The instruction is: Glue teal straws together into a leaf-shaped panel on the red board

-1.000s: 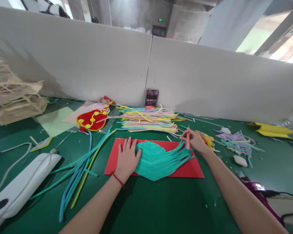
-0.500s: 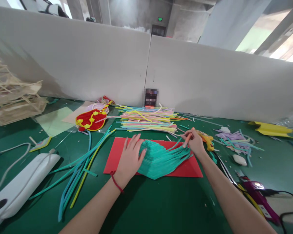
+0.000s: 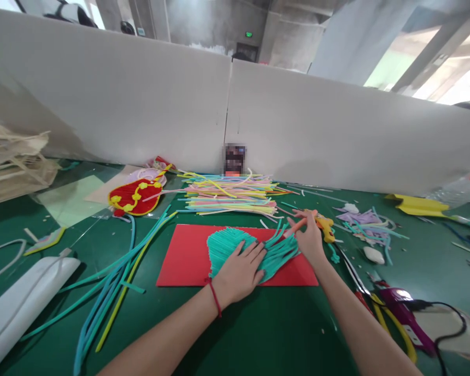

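Observation:
A leaf-like sheet of teal pipe cleaners [image 3: 225, 244], packed side by side, lies on a red rectangular board [image 3: 180, 256]. Its right end splits into loose strands. My left hand [image 3: 241, 269] rests flat across the middle of the teal piece, fingers outstretched, covering part of it. Over the loose strands at the board's right side, my right hand [image 3: 308, 237] is closed around an orange pen-like stick [image 3: 295, 227]. That stick's pale lower end points down and left at the strands; I cannot tell whether it touches them.
Behind the board lies a pile of coloured pipe cleaners [image 3: 231, 196]. To the left are a red-and-yellow ornament [image 3: 135, 197], more long pipe cleaners [image 3: 117, 284] and a white device [image 3: 27, 308]. Scissors [image 3: 354, 277], a purple glue gun [image 3: 405, 313] and scraps [image 3: 366, 227] lie right.
My left hand has slid right, from the teal piece's left edge onto its middle. The right hand stays near the loose strands, still holding the orange stick. The view has shifted slightly.

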Action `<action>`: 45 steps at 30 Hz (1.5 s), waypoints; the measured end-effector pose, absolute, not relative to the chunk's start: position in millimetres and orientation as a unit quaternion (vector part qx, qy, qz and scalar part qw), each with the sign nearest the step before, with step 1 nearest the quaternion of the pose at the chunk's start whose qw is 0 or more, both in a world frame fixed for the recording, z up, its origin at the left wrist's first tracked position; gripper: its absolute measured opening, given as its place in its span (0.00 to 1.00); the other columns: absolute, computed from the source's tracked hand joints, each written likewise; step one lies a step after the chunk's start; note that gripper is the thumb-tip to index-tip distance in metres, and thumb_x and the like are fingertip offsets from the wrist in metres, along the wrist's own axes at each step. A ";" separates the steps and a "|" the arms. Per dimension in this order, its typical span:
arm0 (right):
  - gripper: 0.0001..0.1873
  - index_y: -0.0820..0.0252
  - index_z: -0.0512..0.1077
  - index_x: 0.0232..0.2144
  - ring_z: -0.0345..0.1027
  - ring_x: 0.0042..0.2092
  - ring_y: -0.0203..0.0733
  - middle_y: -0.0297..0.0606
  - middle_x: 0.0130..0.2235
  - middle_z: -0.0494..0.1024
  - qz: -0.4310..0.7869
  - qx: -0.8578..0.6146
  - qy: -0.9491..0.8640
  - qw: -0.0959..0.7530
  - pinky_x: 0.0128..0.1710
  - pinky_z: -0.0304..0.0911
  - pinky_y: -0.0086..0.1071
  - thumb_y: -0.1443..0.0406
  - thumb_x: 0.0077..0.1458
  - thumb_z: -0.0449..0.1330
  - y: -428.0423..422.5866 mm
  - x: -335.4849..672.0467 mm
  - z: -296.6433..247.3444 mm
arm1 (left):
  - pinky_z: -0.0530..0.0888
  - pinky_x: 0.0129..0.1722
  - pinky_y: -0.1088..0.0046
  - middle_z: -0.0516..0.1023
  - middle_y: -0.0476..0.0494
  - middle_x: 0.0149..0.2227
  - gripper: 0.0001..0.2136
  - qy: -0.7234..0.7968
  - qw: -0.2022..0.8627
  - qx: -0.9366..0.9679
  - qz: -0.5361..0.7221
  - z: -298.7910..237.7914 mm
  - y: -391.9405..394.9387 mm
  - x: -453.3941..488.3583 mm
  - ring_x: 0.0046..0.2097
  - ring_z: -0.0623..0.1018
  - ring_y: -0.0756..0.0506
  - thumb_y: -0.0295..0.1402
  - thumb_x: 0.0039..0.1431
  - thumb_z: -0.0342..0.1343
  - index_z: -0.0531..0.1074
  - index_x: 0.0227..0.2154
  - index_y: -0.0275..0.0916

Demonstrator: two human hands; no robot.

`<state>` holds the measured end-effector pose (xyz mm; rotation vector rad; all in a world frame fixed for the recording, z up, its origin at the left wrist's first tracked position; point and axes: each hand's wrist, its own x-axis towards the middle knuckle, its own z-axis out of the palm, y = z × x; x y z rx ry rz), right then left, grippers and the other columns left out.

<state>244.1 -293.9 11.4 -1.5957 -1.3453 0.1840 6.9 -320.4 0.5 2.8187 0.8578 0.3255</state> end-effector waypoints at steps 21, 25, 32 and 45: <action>0.10 0.51 0.72 0.38 0.73 0.43 0.47 0.39 0.41 0.79 0.127 -0.601 -0.695 0.374 0.45 0.68 0.41 0.58 0.58 0.53 -338.8 223.3 0.0 | 0.50 0.64 0.59 0.58 0.43 0.65 0.24 0.294 0.086 0.948 0.089 9.8 -321.7 5.1 0.66 0.56 0.44 0.42 0.68 0.35 0.53 0.63 0.37; 0.13 0.52 0.71 0.39 0.73 0.42 0.45 0.40 0.40 0.79 0.177 -0.593 -0.701 0.355 0.43 0.69 0.37 0.56 0.61 0.49 -343.2 216.4 1.2 | 0.50 0.64 0.59 0.58 0.43 0.65 0.24 0.296 0.092 0.947 0.084 12.4 -321.3 5.7 0.66 0.56 0.44 0.42 0.68 0.34 0.54 0.63 0.37; 0.13 0.54 0.70 0.40 0.71 0.44 0.48 0.42 0.40 0.77 0.169 -0.592 -0.706 0.352 0.45 0.67 0.41 0.56 0.62 0.48 -343.3 212.0 -2.7 | 0.49 0.64 0.59 0.55 0.44 0.66 0.25 0.298 0.110 0.945 0.072 12.6 -319.7 6.5 0.66 0.54 0.44 0.43 0.68 0.34 0.53 0.63 0.37; 0.13 0.53 0.71 0.41 0.70 0.44 0.48 0.41 0.40 0.76 0.149 -0.596 -0.722 0.319 0.46 0.67 0.42 0.59 0.62 0.48 -341.8 211.5 -2.6 | 0.47 0.65 0.60 0.56 0.44 0.66 0.25 0.291 0.105 0.947 0.083 7.5 -320.0 5.7 0.67 0.53 0.45 0.43 0.68 0.34 0.51 0.64 0.38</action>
